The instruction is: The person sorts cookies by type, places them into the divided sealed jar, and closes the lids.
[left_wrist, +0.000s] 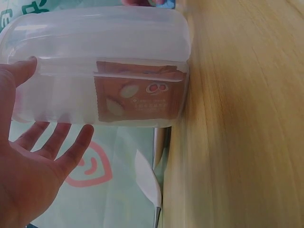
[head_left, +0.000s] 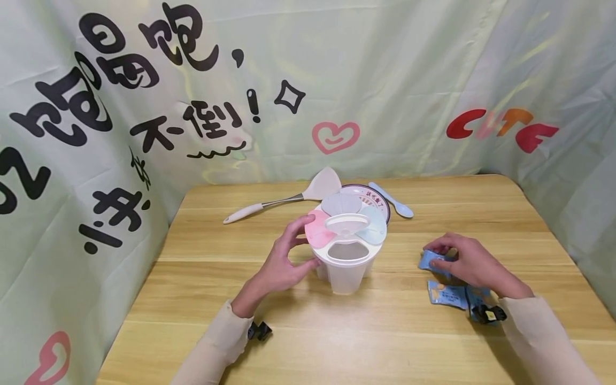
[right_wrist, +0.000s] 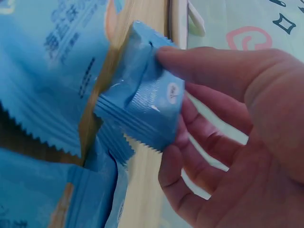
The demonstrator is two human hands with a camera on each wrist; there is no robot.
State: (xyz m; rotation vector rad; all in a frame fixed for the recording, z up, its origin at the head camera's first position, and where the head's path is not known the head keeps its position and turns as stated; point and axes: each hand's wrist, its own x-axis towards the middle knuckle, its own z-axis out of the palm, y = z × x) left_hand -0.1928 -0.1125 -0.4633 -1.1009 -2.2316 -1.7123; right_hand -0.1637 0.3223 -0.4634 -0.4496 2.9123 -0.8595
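A translucent storage canister [head_left: 347, 278] with pink, lavender, pale blue and white flip lids stands upright mid-table. Its white front lid [head_left: 347, 224] is raised over an open compartment. My left hand [head_left: 284, 264] holds the canister's left side, thumb and fingers spread around it. Through the wall, the left wrist view shows a brown snack packet [left_wrist: 142, 95] inside. To the right, my right hand [head_left: 474, 263] pinches a small blue snack packet [right_wrist: 147, 90] between thumb and fingers. More blue packets [head_left: 447, 295] lie on the table just below that hand, partly overlapping.
Behind the canister lies a round plate [head_left: 382, 202] with printed lettering, partly hidden. A white spatula [head_left: 322, 184] rests at the back left, and a pale blue spoon [head_left: 403, 210] at the back right. A printed curtain [head_left: 385, 80] hangs behind the wooden table [head_left: 366, 342].
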